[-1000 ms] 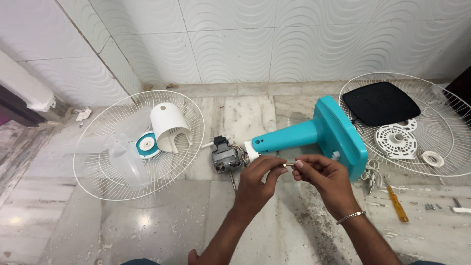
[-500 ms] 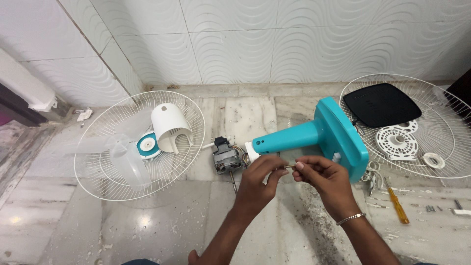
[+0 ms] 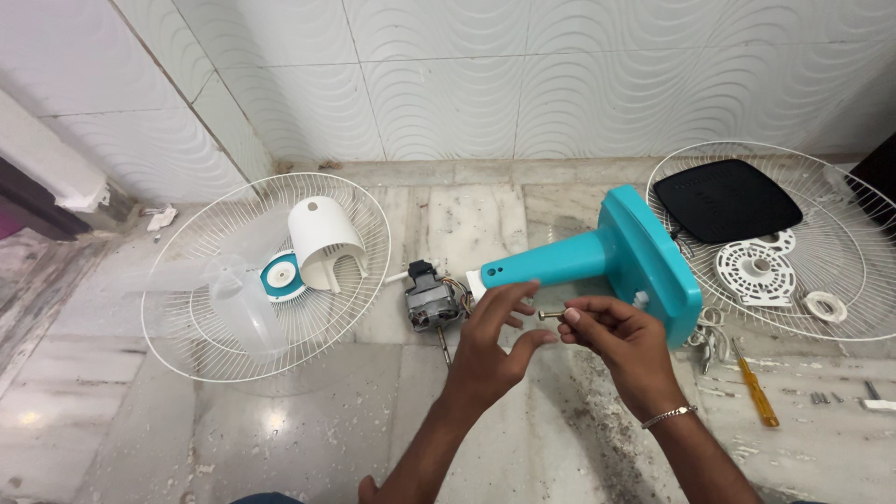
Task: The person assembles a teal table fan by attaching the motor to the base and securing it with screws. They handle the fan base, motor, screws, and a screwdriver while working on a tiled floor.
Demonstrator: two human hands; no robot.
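Observation:
My right hand (image 3: 618,342) pinches a small metal bolt (image 3: 550,315) between thumb and forefinger, its tip pointing left. My left hand (image 3: 493,347) hovers just left of the bolt with fingers spread, holding nothing. Both hands sit in front of a teal fan stand (image 3: 597,257) that lies on its side on the marble floor. A grey fan motor (image 3: 429,303) with coloured wires rests just left of the stand's neck.
A white wire fan guard (image 3: 187,345) at left holds a clear blade (image 3: 238,294) and a white motor cover (image 3: 322,241). Another guard (image 3: 854,233) at right holds a black panel (image 3: 726,198) and white round parts. A yellow screwdriver (image 3: 754,383) and loose screws lie at right.
My left hand has let go of the bolt and opened its fingers. My right hand still holds the bolt in about the same place.

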